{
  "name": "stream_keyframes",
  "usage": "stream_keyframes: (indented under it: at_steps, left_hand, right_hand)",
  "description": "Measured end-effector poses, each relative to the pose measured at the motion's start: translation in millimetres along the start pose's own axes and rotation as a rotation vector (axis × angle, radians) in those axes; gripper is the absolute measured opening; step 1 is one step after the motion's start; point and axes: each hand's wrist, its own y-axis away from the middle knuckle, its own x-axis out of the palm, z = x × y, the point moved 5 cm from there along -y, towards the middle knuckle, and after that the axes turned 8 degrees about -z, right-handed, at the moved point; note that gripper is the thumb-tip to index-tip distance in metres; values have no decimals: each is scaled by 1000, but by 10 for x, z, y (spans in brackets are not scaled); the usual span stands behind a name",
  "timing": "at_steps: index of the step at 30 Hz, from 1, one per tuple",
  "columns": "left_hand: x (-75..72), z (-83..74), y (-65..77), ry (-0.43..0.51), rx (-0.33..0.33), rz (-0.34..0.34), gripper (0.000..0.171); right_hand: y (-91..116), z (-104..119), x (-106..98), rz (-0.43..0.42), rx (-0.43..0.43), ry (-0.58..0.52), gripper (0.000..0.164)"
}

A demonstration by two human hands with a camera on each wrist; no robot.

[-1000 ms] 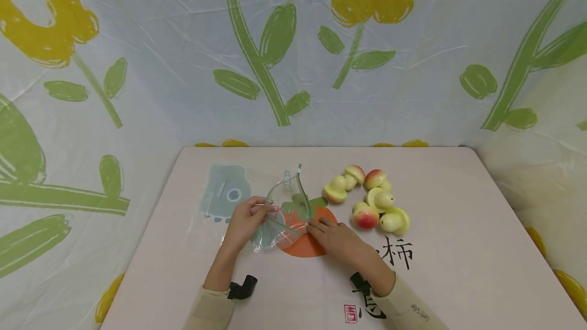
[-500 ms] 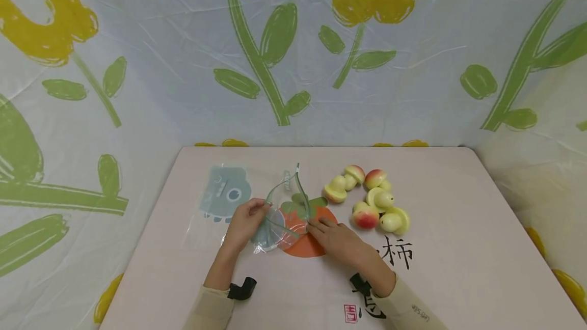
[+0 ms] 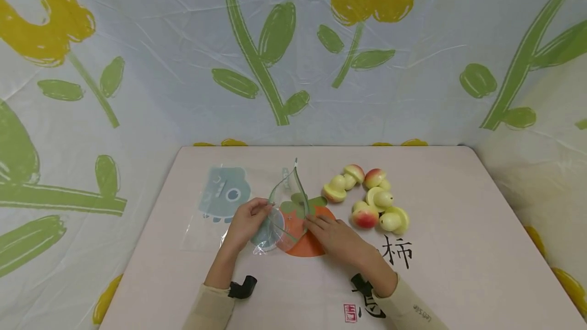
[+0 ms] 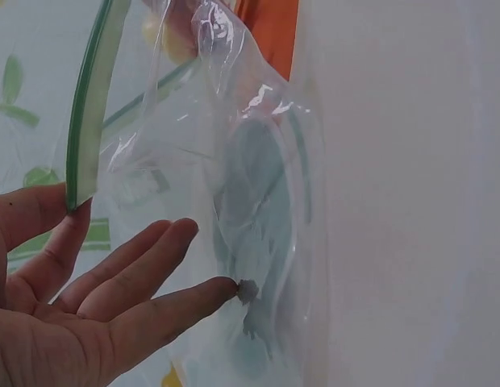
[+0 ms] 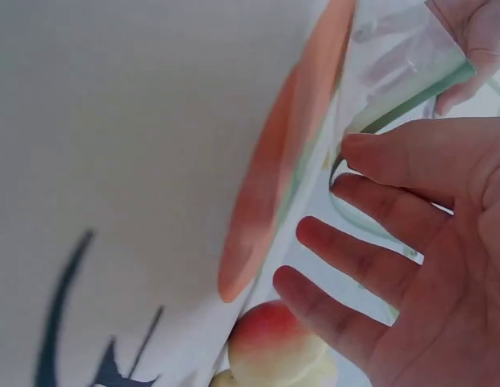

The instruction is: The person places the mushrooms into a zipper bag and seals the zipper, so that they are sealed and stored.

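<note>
A clear plastic zip bag (image 3: 286, 192) with green strips along its mouth and a blue-grey cartoon print is held up near the middle of the table. My left hand (image 3: 247, 223) pinches one side of the mouth between thumb and index finger; in the left wrist view, its other fingers (image 4: 141, 270) are spread loosely. The right hand (image 3: 339, 238) pinches the opposite side, thumb against index finger in the right wrist view. Between the hands the mouth gapes. Several yellow-and-red mushroom-shaped pieces (image 3: 365, 216) lie right of the right hand.
Flat on the table at the back left lies a clear sheet or bag with a blue-grey cartoon print (image 3: 224, 192). The pale table mat (image 3: 440, 182) carries a printed orange persimmon (image 3: 307, 246) beneath the bag and black characters (image 3: 397, 252) to the right.
The bag's mouth has widened, its far corner tilting slightly. My right fingers have risen a little along the strip. The mushroom-shaped pieces stay put.
</note>
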Motion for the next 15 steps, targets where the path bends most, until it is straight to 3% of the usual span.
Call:
stream_keyframes:
  at_steps: [11,15]
  left_hand:
    - [43,-58,-69,-170,13,27,23]
    - [54,-71,-71,-182,0,45,22]
  right_hand:
    - [-32,-28,-117,-86,-4,-45,48]
    - [2,-77,-254,-182,4,-85,47]
